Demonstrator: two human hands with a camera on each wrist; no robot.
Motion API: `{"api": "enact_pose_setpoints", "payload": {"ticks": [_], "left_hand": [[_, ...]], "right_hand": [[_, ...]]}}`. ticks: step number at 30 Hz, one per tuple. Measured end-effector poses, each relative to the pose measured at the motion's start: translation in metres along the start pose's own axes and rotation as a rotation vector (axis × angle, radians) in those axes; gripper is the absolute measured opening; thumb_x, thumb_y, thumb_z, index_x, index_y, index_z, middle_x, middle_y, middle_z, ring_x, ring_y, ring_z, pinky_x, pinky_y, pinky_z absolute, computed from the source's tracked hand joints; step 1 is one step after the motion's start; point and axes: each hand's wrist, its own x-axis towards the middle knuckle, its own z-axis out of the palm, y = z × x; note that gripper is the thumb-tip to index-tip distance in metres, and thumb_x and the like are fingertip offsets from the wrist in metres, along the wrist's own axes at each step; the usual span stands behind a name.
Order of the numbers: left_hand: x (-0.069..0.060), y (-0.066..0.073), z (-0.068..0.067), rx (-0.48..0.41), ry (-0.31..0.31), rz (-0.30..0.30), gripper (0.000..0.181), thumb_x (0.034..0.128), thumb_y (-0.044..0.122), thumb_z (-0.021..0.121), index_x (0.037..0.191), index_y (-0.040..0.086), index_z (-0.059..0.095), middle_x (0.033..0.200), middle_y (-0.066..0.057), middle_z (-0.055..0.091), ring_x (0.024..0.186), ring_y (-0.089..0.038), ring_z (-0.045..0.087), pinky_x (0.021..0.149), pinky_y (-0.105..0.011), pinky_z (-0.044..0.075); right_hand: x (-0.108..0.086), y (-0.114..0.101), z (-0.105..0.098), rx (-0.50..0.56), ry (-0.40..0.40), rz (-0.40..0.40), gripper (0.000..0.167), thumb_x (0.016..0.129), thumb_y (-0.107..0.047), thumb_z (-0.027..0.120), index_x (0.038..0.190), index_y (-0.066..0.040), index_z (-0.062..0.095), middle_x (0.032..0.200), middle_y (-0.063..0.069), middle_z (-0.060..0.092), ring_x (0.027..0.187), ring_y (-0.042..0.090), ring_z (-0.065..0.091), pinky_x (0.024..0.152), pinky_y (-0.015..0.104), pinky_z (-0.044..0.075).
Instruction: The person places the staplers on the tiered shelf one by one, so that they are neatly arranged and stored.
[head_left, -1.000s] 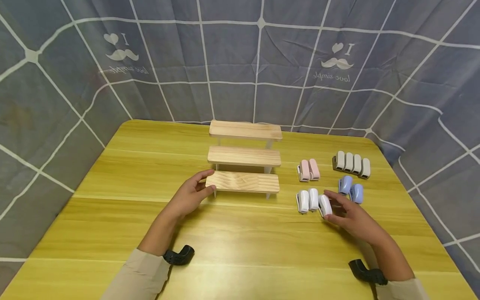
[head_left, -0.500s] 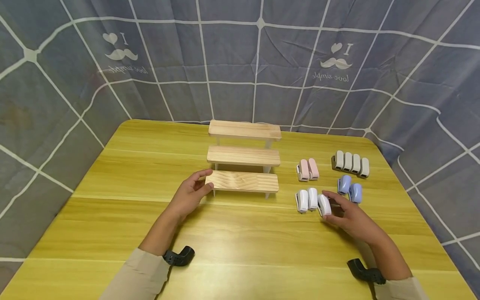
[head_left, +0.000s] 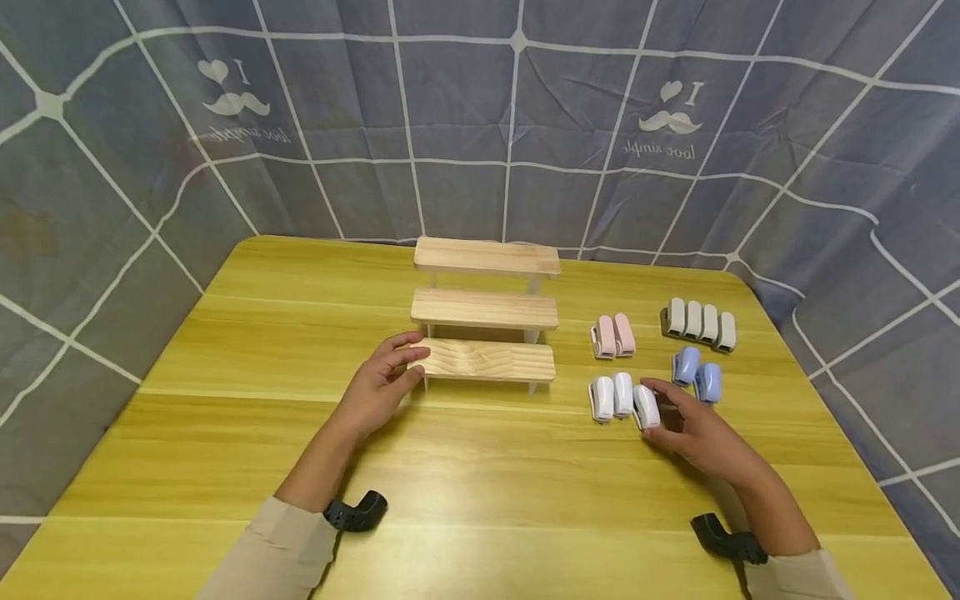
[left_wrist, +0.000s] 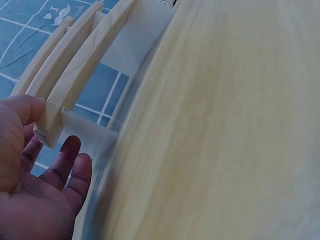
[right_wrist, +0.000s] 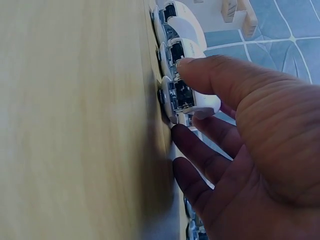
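Observation:
My left hand (head_left: 375, 392) is at the left end of the lowest board of a three-step wooden display stand (head_left: 483, 360). In the left wrist view its thumb and fingers pinch that end, while the other fingers stay off the board. My right hand (head_left: 697, 429) holds a small white stapler (head_left: 646, 407) between thumb and fingers at the right of a row. Two similar white staplers (head_left: 602, 398) stand just left of it. From the right wrist view, the held stapler (right_wrist: 200, 102) appears level with its neighbours, close to the table.
Two pink staplers (head_left: 604, 337) sit behind the white ones. Two blue staplers (head_left: 708, 382) stand near my right fingers, and several grey ones (head_left: 693, 319) line up farther back. A grey checked cloth (head_left: 465, 108) hangs around the yellow wooden table (head_left: 480, 500).
One more finger of my left hand now shows over the board's end. The right hand keeps its place on the white stapler, and the head view shifts slightly.

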Motion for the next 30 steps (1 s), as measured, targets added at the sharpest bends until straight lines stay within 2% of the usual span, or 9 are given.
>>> {"api": "enact_pose_setpoints", "payload": {"ticks": [10,17,21,30], "left_hand": [[0.0008,-0.0008,0.0,0.0,0.004,0.0,0.035,0.1017,0.016,0.059,0.131,-0.002,0.061,0.151,-0.003,0.04,0.137,-0.028,0.039,0.106,-0.05,0.036],[0.0002,-0.0004,0.0008,0.004,0.01,0.0,0.034,0.1015,0.015,0.059,0.131,-0.003,0.061,0.151,-0.005,0.041,0.135,-0.027,0.042,0.105,-0.049,0.038],[-0.0004,0.0,0.0007,-0.001,0.01,-0.003,0.035,0.1014,0.015,0.059,0.131,-0.002,0.061,0.15,-0.003,0.041,0.135,-0.026,0.042,0.105,-0.048,0.038],[-0.0002,-0.0007,0.0008,-0.005,0.006,-0.003,0.035,0.1016,0.015,0.059,0.132,-0.002,0.061,0.151,-0.001,0.041,0.134,-0.026,0.043,0.105,-0.047,0.038]], "right_hand": [[0.0012,0.003,0.0019,-0.014,0.004,-0.008,0.066,0.091,-0.004,0.072,0.148,0.0,0.038,0.128,0.022,0.057,0.114,0.038,0.059,0.087,0.033,0.051],[0.0,-0.0009,0.0018,-0.032,0.014,0.008,0.064,0.092,-0.003,0.071,0.147,-0.001,0.039,0.128,0.022,0.058,0.114,0.039,0.06,0.088,0.048,0.05],[0.0002,-0.0016,0.0013,-0.031,0.02,0.023,0.062,0.092,-0.006,0.071,0.146,-0.002,0.04,0.129,0.022,0.057,0.115,0.04,0.059,0.09,0.051,0.048],[0.0002,-0.0002,0.0019,-0.025,0.039,0.045,0.061,0.092,-0.009,0.072,0.144,-0.002,0.042,0.129,0.021,0.057,0.116,0.037,0.058,0.089,0.035,0.049]]}}
